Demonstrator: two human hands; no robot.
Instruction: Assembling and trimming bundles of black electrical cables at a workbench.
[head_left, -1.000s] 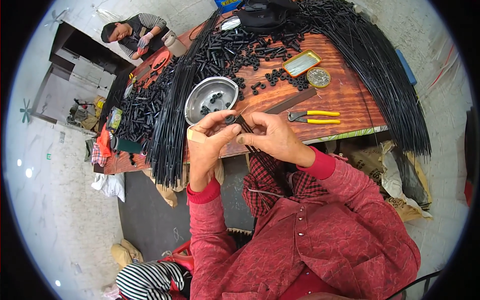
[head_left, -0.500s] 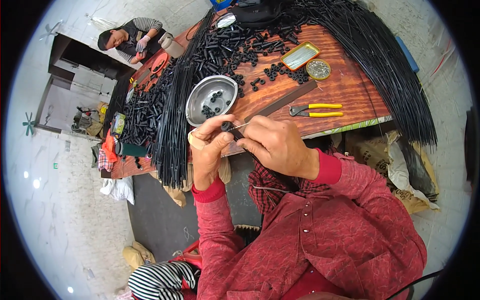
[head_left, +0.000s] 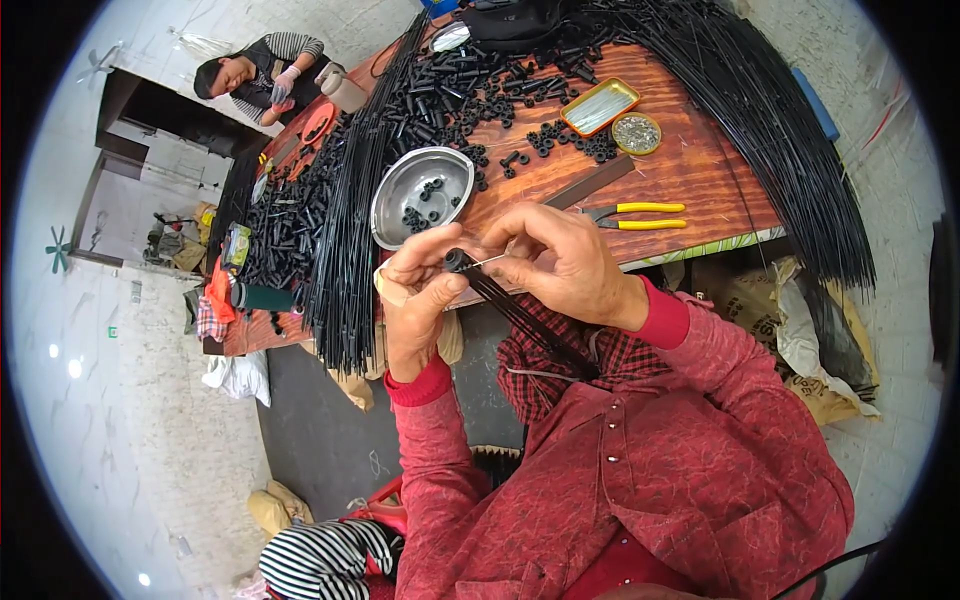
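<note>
My left hand (head_left: 413, 290) is closed on a black ring-shaped cap (head_left: 458, 260), with thumb and fingers around its sides. A bundle of thin black rods (head_left: 525, 320) runs from the cap down toward my lap. Between thumb and forefinger, my right hand (head_left: 580, 262) pinches a thin pale wire (head_left: 491, 261), whose far end meets the cap. Past the hands on the wooden table, a metal bowl (head_left: 379, 212) holds several small black caps. Yellow-handled pliers (head_left: 650, 208) lie to the right, near a dark flat bar (head_left: 592, 184).
A yellow tray (head_left: 571, 127) of thin pale wires and a round tin (head_left: 656, 148) of small metal bits sit farther back. Black tubes (head_left: 430, 110) are heaped behind the bowl. Long rod bundles (head_left: 350, 270) overhang the near edge. Another person (head_left: 270, 80) works at the far left.
My right hand has drawn back slightly and turned, its fingers more spread, so the wire and the rods below the cap show more. My left hand stays nearly in place.
</note>
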